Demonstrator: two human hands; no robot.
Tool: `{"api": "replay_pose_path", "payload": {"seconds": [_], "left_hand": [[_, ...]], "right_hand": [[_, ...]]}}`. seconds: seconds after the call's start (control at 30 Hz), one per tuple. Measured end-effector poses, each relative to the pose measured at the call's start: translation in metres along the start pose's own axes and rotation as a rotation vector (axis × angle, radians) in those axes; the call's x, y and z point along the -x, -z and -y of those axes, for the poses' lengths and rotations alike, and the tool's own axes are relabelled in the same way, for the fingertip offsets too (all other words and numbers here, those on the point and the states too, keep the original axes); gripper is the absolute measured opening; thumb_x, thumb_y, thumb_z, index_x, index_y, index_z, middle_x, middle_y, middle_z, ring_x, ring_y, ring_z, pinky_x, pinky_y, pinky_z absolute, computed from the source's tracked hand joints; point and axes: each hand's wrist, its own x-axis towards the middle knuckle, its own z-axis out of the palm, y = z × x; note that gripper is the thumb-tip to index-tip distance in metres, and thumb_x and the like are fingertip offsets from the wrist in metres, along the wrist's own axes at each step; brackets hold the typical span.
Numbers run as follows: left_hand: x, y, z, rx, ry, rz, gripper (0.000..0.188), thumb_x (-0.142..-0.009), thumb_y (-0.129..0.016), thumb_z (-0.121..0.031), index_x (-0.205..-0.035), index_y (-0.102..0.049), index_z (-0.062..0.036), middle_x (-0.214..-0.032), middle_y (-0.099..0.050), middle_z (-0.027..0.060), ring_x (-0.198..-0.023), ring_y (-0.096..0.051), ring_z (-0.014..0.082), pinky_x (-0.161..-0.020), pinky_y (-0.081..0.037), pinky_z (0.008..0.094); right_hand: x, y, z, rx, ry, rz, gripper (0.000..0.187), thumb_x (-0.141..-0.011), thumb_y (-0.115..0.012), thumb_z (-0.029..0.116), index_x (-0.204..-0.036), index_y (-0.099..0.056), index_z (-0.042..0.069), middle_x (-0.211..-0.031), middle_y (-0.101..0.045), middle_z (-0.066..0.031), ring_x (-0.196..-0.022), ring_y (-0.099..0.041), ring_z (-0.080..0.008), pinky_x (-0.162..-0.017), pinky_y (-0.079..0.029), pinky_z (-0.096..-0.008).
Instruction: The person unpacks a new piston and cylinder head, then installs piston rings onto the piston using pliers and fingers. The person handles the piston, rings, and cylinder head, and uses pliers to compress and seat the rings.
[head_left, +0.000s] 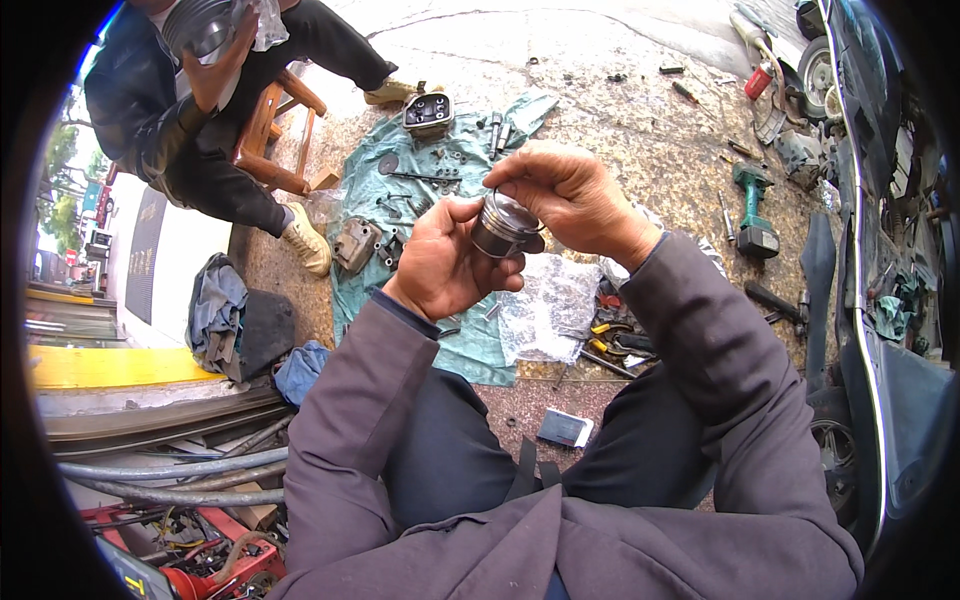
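Observation:
A small metal engine piston (pixel 495 236) with grooves round its side is held up in front of me. My left hand (pixel 438 262) is closed round it from the left and below. At the piston's upper edge, my right hand (pixel 580 198) pinches a thin piston ring (pixel 489 203) between thumb and fingers. How far the ring sits round the piston is hard to make out. Below the hands, a teal cloth (pixel 465 350) on the ground bears engine parts, among them a cylinder head (pixel 429 113), a grey metal casting (pixel 354 243) and several valves and bolts.
Clear plastic wrap (pixel 545 300) lies beside pliers (pixel 622 342). A green cordless driver (pixel 753 210) rests at right, near a vehicle (pixel 880 330). A blue-white box (pixel 566 428) is between my knees. Another person (pixel 150 110) sits at the upper left beside a wooden stool (pixel 268 130), holding a round part.

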Motion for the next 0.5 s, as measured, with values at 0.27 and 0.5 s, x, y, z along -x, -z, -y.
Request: {"api": "replay_pose_path", "payload": {"seconds": [0.27, 0.5], "left_hand": [[-0.0031, -0.0017, 0.0037, -0.047, -0.033, 0.037, 0.055, -0.100, -0.031, -0.044, -0.120, -0.055, 0.0012, -0.098, -0.065, 0.0169, -0.075, -0.062, 0.0223, -0.069, -0.056, 0.0389], [-0.0011, -0.0019, 0.0081, -0.125, -0.073, -0.007, 0.050, -0.094, -0.055, -0.043, -0.120, -0.055, -0.0008, -0.091, -0.061, 0.0121, -0.075, -0.059, 0.0204, -0.063, -0.054, 0.0344]], "right_hand": [[0.0007, -0.0009, -0.0029, 0.145, 0.044, -0.011, 0.010, -0.088, -0.068, 0.004, -0.098, -0.072, 0.005, -0.083, -0.067, -0.0079, -0.078, -0.066, -0.0169, -0.072, -0.053, -0.0304], [0.0009, -0.0049, -0.0013, 0.162, -0.030, -0.022, 0.015, -0.089, -0.068, 0.008, -0.104, -0.070, 0.005, -0.082, -0.066, -0.0060, -0.076, -0.064, -0.0140, -0.067, -0.053, -0.0299]]}}
